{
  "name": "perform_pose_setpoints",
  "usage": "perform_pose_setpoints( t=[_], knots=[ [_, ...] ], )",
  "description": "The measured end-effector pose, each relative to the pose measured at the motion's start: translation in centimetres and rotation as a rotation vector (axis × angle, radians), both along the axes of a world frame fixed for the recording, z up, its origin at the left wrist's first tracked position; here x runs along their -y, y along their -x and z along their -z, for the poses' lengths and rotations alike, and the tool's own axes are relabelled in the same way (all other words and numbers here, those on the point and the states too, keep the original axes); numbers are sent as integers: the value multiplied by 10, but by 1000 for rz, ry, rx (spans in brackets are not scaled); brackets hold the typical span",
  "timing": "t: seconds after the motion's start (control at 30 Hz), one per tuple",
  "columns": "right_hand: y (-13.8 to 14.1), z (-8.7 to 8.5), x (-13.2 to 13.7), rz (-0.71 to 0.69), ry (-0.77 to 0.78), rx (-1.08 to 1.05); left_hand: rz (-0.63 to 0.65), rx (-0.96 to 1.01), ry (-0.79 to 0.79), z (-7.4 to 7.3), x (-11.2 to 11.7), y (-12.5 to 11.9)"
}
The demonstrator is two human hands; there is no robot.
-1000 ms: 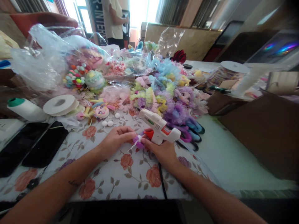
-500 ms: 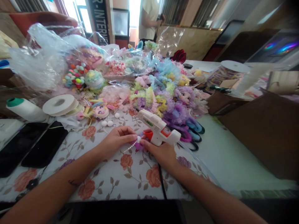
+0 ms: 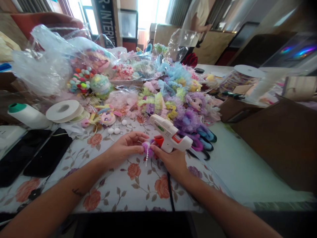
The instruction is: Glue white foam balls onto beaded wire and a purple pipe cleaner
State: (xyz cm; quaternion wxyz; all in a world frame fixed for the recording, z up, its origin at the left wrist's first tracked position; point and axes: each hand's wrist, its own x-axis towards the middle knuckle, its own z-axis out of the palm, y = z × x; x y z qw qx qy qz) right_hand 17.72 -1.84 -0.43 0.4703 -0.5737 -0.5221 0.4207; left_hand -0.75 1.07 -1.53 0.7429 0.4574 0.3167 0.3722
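My left hand [image 3: 123, 147] pinches a small purple fluffy ornament [image 3: 146, 145] with a short string of white pearl beads [image 3: 147, 156] hanging down from it. My right hand [image 3: 173, 160] touches the same ornament with its fingertips and rests against the white hot glue gun [image 3: 170, 134] with a red trigger, which stands on the flowered tablecloth [image 3: 119, 185]. The gun's black cord [image 3: 170, 193] runs toward me between my forearms.
A heap of pastel ruffled trims and a small doll [image 3: 195, 103] lies behind the gun. Clear plastic bags of pom-poms [image 3: 79, 82], a tape roll [image 3: 64, 110], a thread cone [image 3: 27, 115] and two black phones [image 3: 37, 153] sit left. Brown boxes [image 3: 277, 138] stand right. A person [image 3: 195, 16] stands at the back.
The pearl string has swung from slanting left to hanging straight down as my left hand turned the ornament. The person at the back has walked to the right.
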Motion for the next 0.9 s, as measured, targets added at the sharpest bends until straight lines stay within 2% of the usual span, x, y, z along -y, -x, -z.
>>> perform_pose_setpoints(
  t=[0.1, 0.27, 0.43, 0.6, 0.77, 0.9],
  knots=[
    [0, 1, -1, 21, -9, -29, 3, -11, 11, -1, 0, 0],
    [0, -1, -1, 9, 10, -78, -140, 55, 41, -5, -1, 0],
    [2, 0, 0, -10, 7, -46, -107, 171, 51, -7, 0, -2],
    [3, 2, 2, -19, 11, -82, -196, 144, 63, -6, 0, -5],
    [4, 1, 3, -89, -18, -59, -246, 173, 125, -6, -2, -4],
    [4, -1, 5, -70, -28, -87, -290, 251, 215, -9, -4, -1]
  ],
)
